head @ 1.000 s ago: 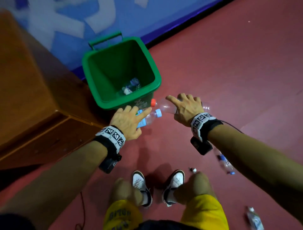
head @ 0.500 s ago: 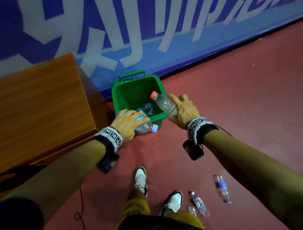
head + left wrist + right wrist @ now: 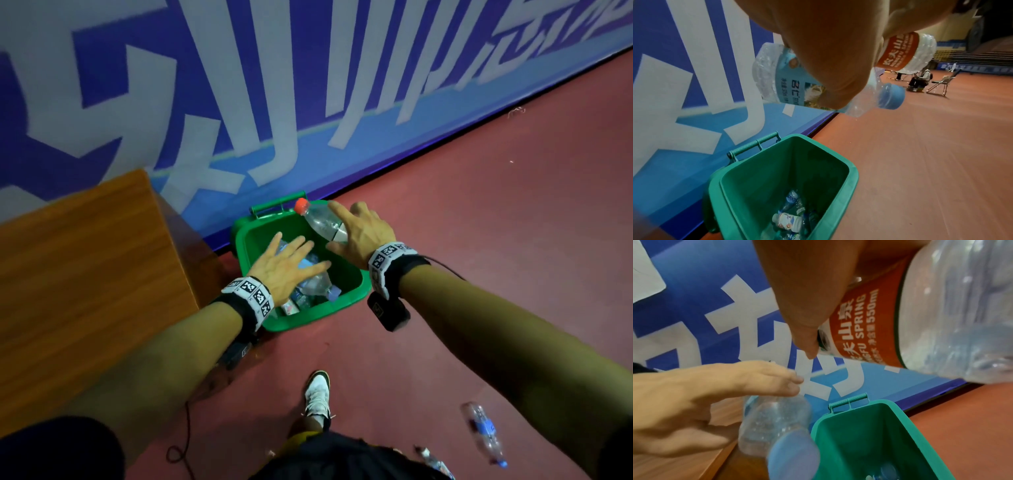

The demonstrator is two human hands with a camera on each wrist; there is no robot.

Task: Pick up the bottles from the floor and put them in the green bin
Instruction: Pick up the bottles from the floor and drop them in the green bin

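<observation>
The green bin (image 3: 318,317) stands on the red floor against the blue wall, with several bottles (image 3: 789,220) lying in its bottom. My left hand (image 3: 284,270) hovers over the bin's mouth with fingers straight and spread. A clear bottle with a blue cap (image 3: 317,284) sits just beneath the palm, no finger curled round it (image 3: 777,78). My right hand (image 3: 363,233) grips a clear bottle with a red cap (image 3: 320,221) and red label (image 3: 941,321) above the bin's far right rim, thumb pressed on the label.
A wooden cabinet (image 3: 85,274) stands left of the bin. Two bottles (image 3: 483,431) (image 3: 435,462) lie on the floor at the lower right, near my white shoe (image 3: 318,394). Far off, a seated person (image 3: 920,79) and a folding chair (image 3: 939,84).
Both hands rose from the floor and moved over the bin. My left hand went from gripping the blue-capped bottle to spread fingers. The right hand still holds the red-capped bottle.
</observation>
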